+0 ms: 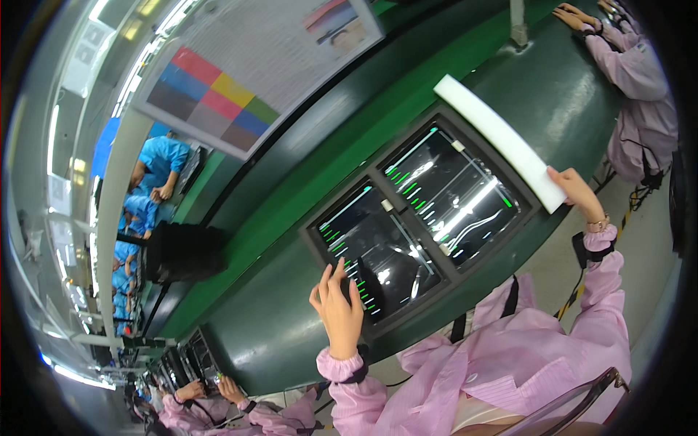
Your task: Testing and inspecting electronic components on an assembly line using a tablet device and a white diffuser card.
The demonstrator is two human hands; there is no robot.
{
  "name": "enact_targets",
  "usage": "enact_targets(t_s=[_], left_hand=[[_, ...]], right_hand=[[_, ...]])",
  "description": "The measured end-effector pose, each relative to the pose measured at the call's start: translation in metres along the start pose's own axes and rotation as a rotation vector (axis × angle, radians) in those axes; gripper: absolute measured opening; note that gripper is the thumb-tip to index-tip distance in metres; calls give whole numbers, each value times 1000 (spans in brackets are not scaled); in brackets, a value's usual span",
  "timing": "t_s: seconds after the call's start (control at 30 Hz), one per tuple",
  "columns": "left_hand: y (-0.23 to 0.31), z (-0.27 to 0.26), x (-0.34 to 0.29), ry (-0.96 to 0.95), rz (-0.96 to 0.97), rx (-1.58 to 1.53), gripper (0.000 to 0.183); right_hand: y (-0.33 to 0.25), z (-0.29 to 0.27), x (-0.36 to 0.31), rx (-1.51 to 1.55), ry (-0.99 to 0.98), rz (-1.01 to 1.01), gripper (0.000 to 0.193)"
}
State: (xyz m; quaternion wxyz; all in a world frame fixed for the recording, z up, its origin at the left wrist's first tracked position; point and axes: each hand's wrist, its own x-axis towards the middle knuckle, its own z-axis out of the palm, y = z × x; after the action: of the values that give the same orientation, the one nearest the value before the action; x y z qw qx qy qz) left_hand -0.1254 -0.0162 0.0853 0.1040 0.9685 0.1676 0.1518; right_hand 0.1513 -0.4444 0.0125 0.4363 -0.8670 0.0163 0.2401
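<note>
A dark tray [452, 273] with two compartments lies at a slant on the green bench. Each compartment holds a glossy black panel, the left panel [385, 251] and the right panel [476, 182], both with short green and white marks along one edge and bright reflections. My left hand [338, 312] is over the left edge of the left panel, fingers apart and holding nothing; whether the fingertips touch it I cannot tell. My right hand [578, 192] grips the near end of a long white foam-like strip [502, 138], which lies along the tray's right side.
The green bench [265, 320] runs from lower left to upper right. A sheet with coloured blocks [218, 94] hangs beyond it, near a black box-like object [185, 251]. Co-workers' hands [574, 16] show at upper right, others [233, 390] at lower left. A metal post [518, 29] stands on the bench.
</note>
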Motion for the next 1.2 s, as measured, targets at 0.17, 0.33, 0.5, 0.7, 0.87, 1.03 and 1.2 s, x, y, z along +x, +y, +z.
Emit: enact_targets(t_s=[0.17, 0.33, 0.5, 0.7, 0.87, 1.03, 1.2], left_hand=[[-36, 11, 10, 15, -28, 13, 43], [-52, 22, 20, -19, 83, 32, 41], [-60, 21, 21, -77, 77, 49, 42], [-40, 4, -10, -109, -22, -58, 49], [-43, -6, -50, -132, -88, -101, 50], [-46, -10, -86, -146, -179, -174, 54], [-37, 2, -107, -210, -149, -227, 92]], right_hand=[[-27, 10, -11, -655, 534, -246, 54], [-26, 15, -21, -800, 609, -372, 36], [-92, 52, -42, -580, 521, -852, 27], [-162, 113, -36, -501, 63, -1120, 29], [-171, 155, 0, -607, 20, -1268, 38], [-173, 165, 1, -697, 17, -1226, 39], [-183, 185, -39, -222, -370, -934, 41]])
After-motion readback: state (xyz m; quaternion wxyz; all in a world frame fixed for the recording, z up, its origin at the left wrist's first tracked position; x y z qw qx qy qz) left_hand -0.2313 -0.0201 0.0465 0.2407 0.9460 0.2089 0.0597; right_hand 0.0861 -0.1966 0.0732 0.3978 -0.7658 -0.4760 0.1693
